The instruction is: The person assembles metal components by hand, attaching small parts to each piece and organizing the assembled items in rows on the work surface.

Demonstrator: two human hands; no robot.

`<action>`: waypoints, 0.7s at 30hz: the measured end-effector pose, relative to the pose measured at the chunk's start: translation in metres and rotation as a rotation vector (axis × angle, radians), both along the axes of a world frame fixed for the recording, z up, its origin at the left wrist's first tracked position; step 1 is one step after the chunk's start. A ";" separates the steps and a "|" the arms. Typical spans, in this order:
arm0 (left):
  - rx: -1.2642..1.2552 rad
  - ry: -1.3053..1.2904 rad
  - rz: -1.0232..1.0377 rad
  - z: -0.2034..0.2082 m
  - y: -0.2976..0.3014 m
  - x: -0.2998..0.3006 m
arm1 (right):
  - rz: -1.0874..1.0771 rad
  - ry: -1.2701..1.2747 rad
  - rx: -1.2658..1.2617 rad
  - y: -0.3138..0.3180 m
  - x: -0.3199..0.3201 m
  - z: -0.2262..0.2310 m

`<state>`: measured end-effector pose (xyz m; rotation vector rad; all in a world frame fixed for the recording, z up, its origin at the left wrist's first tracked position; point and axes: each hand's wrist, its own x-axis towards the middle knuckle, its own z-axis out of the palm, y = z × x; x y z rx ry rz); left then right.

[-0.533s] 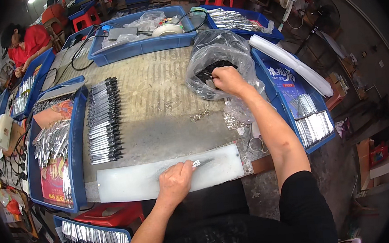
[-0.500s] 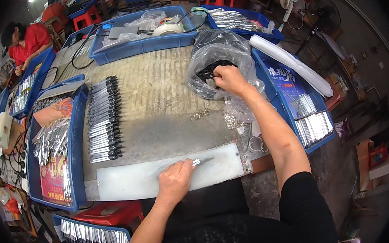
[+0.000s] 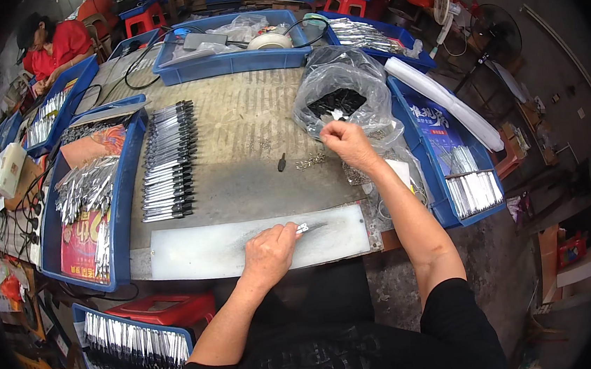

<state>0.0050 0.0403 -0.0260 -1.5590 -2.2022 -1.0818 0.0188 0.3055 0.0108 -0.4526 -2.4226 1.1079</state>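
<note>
My left hand (image 3: 271, 254) is closed on a small shiny metal piece (image 3: 302, 228), whose end sticks out beyond the fingers. It is over a long white plate (image 3: 196, 251) along the near edge of the table. My right hand (image 3: 348, 145) is at the near rim of a clear plastic bag (image 3: 371, 79) filled with small black parts (image 3: 337, 102). Its fingers are pinched together; what they hold, if anything, is hidden. Left of that hand, a single black part (image 3: 281, 162) shows against the table, beside a little heap of small metal bits (image 3: 310, 161).
A row of metal strips with black ends (image 3: 169, 160) lies left of centre. Blue trays of metal pieces stand at left (image 3: 139, 145), right (image 3: 445, 206) and back (image 3: 229, 65). A white roll (image 3: 443, 101) rests on the right tray. Another person (image 3: 62, 47) sits at far left.
My right hand has come out of the bag's opening toward me. A black part now shows on the left of it. The view has shifted slightly; my left hand still holds the metal piece.
</note>
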 end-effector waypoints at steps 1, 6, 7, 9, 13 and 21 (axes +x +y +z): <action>-0.008 -0.033 -0.008 0.000 0.000 0.001 | 0.025 -0.024 0.020 -0.007 -0.003 -0.001; -0.025 -0.017 0.005 0.003 0.000 0.001 | 0.295 -0.037 0.358 -0.028 -0.025 -0.010; -0.021 -0.002 0.006 0.003 0.000 0.001 | 0.360 -0.149 0.342 -0.033 -0.028 -0.005; -0.025 -0.003 0.006 0.004 0.000 0.000 | 0.425 -0.197 0.442 -0.035 -0.034 -0.008; -0.022 -0.020 0.004 0.003 0.000 -0.001 | 0.511 -0.283 0.527 -0.038 -0.046 -0.007; 0.017 -0.066 -0.006 0.002 0.000 0.000 | 0.391 -0.145 0.413 -0.047 -0.029 -0.003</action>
